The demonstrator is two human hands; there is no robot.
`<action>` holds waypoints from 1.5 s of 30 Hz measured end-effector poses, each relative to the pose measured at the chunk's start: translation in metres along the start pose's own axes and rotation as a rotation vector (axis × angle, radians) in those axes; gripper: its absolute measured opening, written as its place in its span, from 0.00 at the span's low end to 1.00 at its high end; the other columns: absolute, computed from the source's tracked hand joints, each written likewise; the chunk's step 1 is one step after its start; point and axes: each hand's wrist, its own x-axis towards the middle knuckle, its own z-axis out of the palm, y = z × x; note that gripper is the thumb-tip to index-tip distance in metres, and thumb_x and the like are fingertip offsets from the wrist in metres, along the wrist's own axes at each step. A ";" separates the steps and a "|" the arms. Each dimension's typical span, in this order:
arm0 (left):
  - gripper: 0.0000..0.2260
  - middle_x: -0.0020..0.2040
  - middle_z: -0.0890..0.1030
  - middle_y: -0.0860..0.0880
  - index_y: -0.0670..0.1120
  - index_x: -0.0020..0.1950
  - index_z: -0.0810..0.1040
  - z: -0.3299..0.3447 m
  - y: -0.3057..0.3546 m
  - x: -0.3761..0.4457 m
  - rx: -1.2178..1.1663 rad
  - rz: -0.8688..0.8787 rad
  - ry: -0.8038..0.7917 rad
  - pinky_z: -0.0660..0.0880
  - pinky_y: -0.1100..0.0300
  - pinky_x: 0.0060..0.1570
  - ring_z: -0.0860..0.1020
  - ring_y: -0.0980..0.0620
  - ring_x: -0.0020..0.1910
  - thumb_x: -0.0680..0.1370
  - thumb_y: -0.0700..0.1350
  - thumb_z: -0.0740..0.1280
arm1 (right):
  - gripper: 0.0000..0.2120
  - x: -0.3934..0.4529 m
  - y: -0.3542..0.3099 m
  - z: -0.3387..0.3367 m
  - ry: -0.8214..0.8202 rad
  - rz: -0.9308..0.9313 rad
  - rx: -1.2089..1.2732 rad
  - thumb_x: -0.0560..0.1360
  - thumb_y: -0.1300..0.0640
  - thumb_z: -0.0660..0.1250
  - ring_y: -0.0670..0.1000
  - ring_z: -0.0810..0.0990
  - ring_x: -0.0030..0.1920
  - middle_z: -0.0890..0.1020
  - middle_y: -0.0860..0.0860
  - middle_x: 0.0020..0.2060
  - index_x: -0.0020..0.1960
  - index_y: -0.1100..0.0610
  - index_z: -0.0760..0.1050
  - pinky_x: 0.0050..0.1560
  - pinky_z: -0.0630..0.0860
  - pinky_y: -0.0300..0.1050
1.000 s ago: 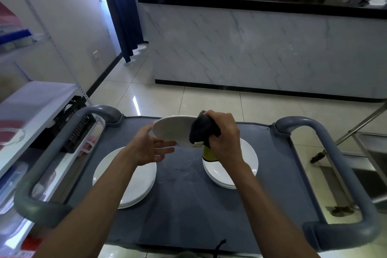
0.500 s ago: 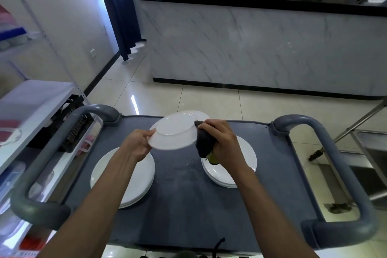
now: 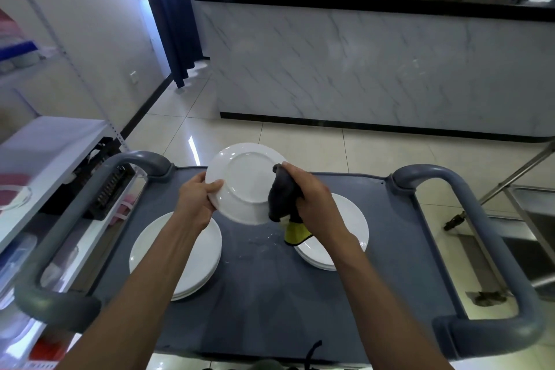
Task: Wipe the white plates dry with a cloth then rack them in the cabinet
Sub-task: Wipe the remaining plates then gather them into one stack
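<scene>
Item, plate (image 3: 244, 182) in wiping: your left hand (image 3: 196, 200) pinches its rim, tilted underside up above the cart surface (image 3: 270, 294) between two plate stacks, your right hand (image 3: 312, 200) grips the cloth (image 3: 280, 197) against its edge; wipe right round before racking.

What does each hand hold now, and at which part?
The left hand grips the white plate by its left rim. The right hand grips the bunched dark cloth, pressed against the plate's right edge.
</scene>
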 end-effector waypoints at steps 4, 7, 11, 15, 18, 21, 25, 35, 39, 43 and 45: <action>0.19 0.54 0.81 0.43 0.42 0.65 0.74 0.011 -0.003 -0.012 0.021 0.058 -0.040 0.82 0.54 0.37 0.80 0.44 0.47 0.77 0.28 0.66 | 0.24 0.003 -0.012 0.006 0.070 0.158 0.115 0.73 0.69 0.64 0.53 0.78 0.46 0.82 0.51 0.50 0.64 0.49 0.71 0.46 0.76 0.44; 0.17 0.52 0.81 0.41 0.41 0.64 0.75 0.017 -0.004 -0.018 0.044 0.091 -0.096 0.82 0.54 0.37 0.80 0.45 0.46 0.77 0.29 0.67 | 0.21 0.005 -0.013 0.013 0.171 0.067 0.132 0.72 0.68 0.69 0.50 0.80 0.51 0.84 0.50 0.54 0.62 0.52 0.76 0.53 0.75 0.35; 0.14 0.48 0.82 0.43 0.43 0.59 0.77 0.024 -0.008 -0.026 0.063 0.115 -0.144 0.82 0.54 0.33 0.80 0.45 0.42 0.77 0.29 0.67 | 0.20 0.013 -0.005 0.025 0.282 -0.052 0.056 0.73 0.65 0.72 0.53 0.79 0.60 0.82 0.51 0.60 0.64 0.56 0.80 0.64 0.75 0.51; 0.15 0.48 0.82 0.42 0.41 0.62 0.76 0.029 -0.013 -0.027 0.013 0.127 -0.135 0.81 0.53 0.36 0.80 0.44 0.43 0.77 0.29 0.66 | 0.21 0.013 -0.001 0.038 0.287 -0.016 -0.057 0.78 0.57 0.65 0.56 0.74 0.62 0.79 0.52 0.64 0.71 0.51 0.75 0.63 0.73 0.57; 0.17 0.49 0.83 0.42 0.39 0.64 0.74 0.031 -0.014 -0.026 -0.003 0.136 -0.125 0.81 0.50 0.39 0.81 0.41 0.45 0.77 0.29 0.66 | 0.24 0.006 -0.001 0.046 0.176 -0.030 -0.104 0.81 0.54 0.56 0.57 0.69 0.67 0.73 0.54 0.71 0.76 0.50 0.69 0.68 0.69 0.58; 0.17 0.49 0.83 0.42 0.39 0.65 0.74 0.030 -0.017 -0.024 0.006 0.137 -0.099 0.82 0.51 0.38 0.81 0.41 0.45 0.77 0.29 0.66 | 0.24 -0.003 0.003 0.048 0.116 -0.047 -0.078 0.81 0.57 0.56 0.56 0.67 0.70 0.71 0.55 0.73 0.77 0.51 0.67 0.70 0.68 0.58; 0.18 0.56 0.82 0.40 0.40 0.68 0.74 0.028 -0.022 -0.022 0.061 0.135 -0.109 0.84 0.52 0.41 0.82 0.40 0.51 0.78 0.31 0.67 | 0.23 -0.016 0.002 0.053 0.140 -0.048 -0.028 0.81 0.61 0.59 0.55 0.68 0.69 0.72 0.54 0.72 0.76 0.51 0.69 0.71 0.68 0.53; 0.15 0.50 0.85 0.42 0.44 0.63 0.79 0.030 -0.019 -0.026 0.251 0.147 -0.257 0.80 0.52 0.38 0.82 0.43 0.44 0.78 0.32 0.67 | 0.21 0.023 0.001 0.042 0.242 -0.074 -0.063 0.82 0.60 0.56 0.57 0.70 0.68 0.74 0.55 0.70 0.73 0.53 0.73 0.70 0.68 0.53; 0.15 0.49 0.86 0.44 0.44 0.61 0.80 0.031 -0.020 -0.026 0.217 0.162 -0.256 0.81 0.54 0.38 0.83 0.46 0.43 0.77 0.31 0.67 | 0.22 0.036 0.002 0.037 0.221 -0.055 -0.048 0.81 0.60 0.56 0.56 0.71 0.66 0.76 0.53 0.68 0.73 0.53 0.73 0.69 0.69 0.54; 0.17 0.52 0.85 0.42 0.41 0.65 0.78 0.029 -0.023 -0.023 0.140 0.155 -0.227 0.81 0.54 0.39 0.83 0.45 0.45 0.77 0.31 0.68 | 0.22 0.047 0.009 0.033 0.208 0.040 0.004 0.80 0.60 0.56 0.56 0.71 0.65 0.77 0.52 0.67 0.73 0.52 0.73 0.68 0.70 0.54; 0.17 0.51 0.84 0.43 0.40 0.65 0.77 0.028 -0.020 -0.022 0.089 0.154 -0.208 0.81 0.56 0.40 0.82 0.47 0.45 0.76 0.30 0.67 | 0.23 0.052 0.015 0.031 0.223 0.090 0.031 0.79 0.60 0.56 0.57 0.73 0.64 0.78 0.53 0.66 0.72 0.53 0.74 0.68 0.70 0.54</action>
